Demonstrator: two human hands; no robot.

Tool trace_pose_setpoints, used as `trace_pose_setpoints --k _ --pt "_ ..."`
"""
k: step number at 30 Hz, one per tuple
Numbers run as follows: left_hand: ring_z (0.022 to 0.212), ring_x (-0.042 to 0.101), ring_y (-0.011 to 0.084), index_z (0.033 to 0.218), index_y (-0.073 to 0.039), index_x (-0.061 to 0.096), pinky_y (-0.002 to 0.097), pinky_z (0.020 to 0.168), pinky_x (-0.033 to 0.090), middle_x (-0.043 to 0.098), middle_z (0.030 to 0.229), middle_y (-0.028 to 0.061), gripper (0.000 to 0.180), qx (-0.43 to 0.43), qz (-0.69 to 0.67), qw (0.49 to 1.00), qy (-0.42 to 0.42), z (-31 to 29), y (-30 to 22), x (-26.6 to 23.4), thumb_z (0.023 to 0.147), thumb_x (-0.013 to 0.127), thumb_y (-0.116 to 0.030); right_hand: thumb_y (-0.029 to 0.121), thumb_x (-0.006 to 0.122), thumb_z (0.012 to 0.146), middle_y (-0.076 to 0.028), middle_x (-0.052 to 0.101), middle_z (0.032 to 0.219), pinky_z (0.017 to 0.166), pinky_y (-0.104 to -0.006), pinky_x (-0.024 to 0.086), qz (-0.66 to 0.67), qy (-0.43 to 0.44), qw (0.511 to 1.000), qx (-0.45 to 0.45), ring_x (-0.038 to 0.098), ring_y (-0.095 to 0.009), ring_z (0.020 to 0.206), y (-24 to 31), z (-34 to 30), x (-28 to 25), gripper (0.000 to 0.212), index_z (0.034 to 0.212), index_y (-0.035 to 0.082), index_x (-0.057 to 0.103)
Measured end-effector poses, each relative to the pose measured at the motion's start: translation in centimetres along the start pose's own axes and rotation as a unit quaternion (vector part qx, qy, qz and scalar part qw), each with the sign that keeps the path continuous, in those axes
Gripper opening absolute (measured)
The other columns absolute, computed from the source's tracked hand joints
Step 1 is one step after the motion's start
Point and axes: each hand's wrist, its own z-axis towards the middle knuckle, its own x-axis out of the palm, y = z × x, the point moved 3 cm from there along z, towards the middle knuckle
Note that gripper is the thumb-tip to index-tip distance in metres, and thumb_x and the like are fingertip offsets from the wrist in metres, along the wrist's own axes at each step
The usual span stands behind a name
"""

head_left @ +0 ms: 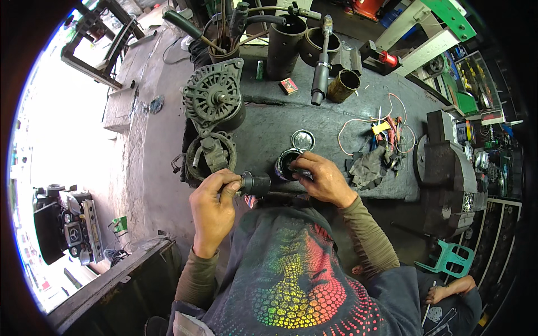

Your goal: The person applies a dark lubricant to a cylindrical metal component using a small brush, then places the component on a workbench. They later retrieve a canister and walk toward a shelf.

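My left hand [214, 206] grips a short black cylindrical part [256, 183] just above the workbench's near edge. My right hand [324, 178] rests its fingers in and on a small open round tin [287, 162] of dark grease standing on the bench. The tin's shiny lid [303, 140] lies flat just behind it. The black part and the tin are a few centimetres apart.
On the grimy workbench [314, 120] sit an alternator [213, 96], a dismantled stator housing [209, 155], metal tubes [286, 47], a brass-coloured can [343, 85], a small red box [289, 85], tangled wires [386, 131], a rag [367, 168] and a vise [445, 165]. Another person [454, 302] sits at lower right.
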Motion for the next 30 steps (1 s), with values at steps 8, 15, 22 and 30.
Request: trace_pose_setpoints --k 8,15,22,30 --pt "0.084 0.066 0.0102 0.101 0.007 0.071 0.0250 0.078 0.055 0.073 0.096 0.0079 0.007 0.006 -0.023 1.000 0.012 1.0 -0.1 0.7 0.095 0.067 0.009 0.011 0.079 0.094 -0.002 0.071 0.081 0.065 -0.0302 0.053 0.247 -0.172 0.931 0.209 0.065 -0.012 0.073 -2.8 -2.0 -1.7 0.017 0.105 -0.001 0.073" --pt "0.089 0.066 0.0098 0.103 0.007 0.071 0.0244 0.081 0.056 0.073 0.102 0.0074 0.009 0.014 -0.028 0.999 0.022 2.0 0.0 1.6 0.096 0.066 0.010 0.010 0.072 0.099 -0.010 0.071 0.087 0.061 -0.0292 0.053 0.513 -0.287 0.763 0.268 0.065 -0.015 0.069 -6.6 -5.1 -1.0 0.019 0.110 -0.005 0.070" --pt "0.088 0.066 0.0091 0.104 0.007 0.072 0.0233 0.081 0.055 0.073 0.101 0.0067 0.010 -0.016 -0.055 0.998 0.032 2.7 -0.2 2.7 0.096 0.066 0.010 0.018 0.067 0.102 -0.009 0.069 0.085 0.064 -0.0316 0.051 0.639 -0.293 0.654 0.279 0.065 -0.016 0.073 -7.9 -6.8 -0.3 0.022 0.110 -0.003 0.069" --pt "0.088 0.065 0.0089 0.104 0.007 0.072 0.0231 0.081 0.055 0.073 0.101 0.0065 0.010 -0.011 -0.072 0.997 0.030 3.0 -0.3 3.8 0.097 0.066 0.010 0.021 0.066 0.104 -0.011 0.068 0.093 0.066 -0.0342 0.052 0.710 -0.247 0.636 0.178 0.065 -0.019 0.073 -5.4 -7.2 -2.3 0.027 0.126 0.004 0.063"
